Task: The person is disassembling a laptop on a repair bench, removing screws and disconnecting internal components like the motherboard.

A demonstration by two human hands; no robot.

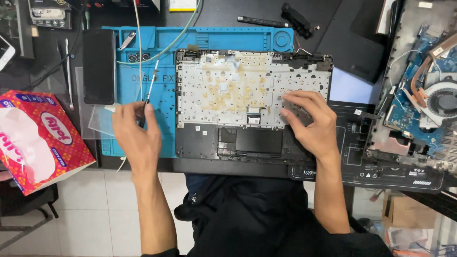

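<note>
dark-clothed lap lowest; thin screwdriver [148, 90] is pinched by left hand [135, 135]; right hand [308, 121] is spread flat on laptop shell [228, 90].

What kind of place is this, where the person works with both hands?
Probably an electronics repair bench. An opened laptop base lies on a blue repair mat, the left hand holds a slim screwdriver, and a bare laptop board with fan sits at right.

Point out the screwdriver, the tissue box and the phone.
screwdriver [151, 82]: head view, on its thin shaft.
tissue box [57, 135]: head view, on its red top.
phone [99, 66]: head view, middle of its dark screen.
</note>
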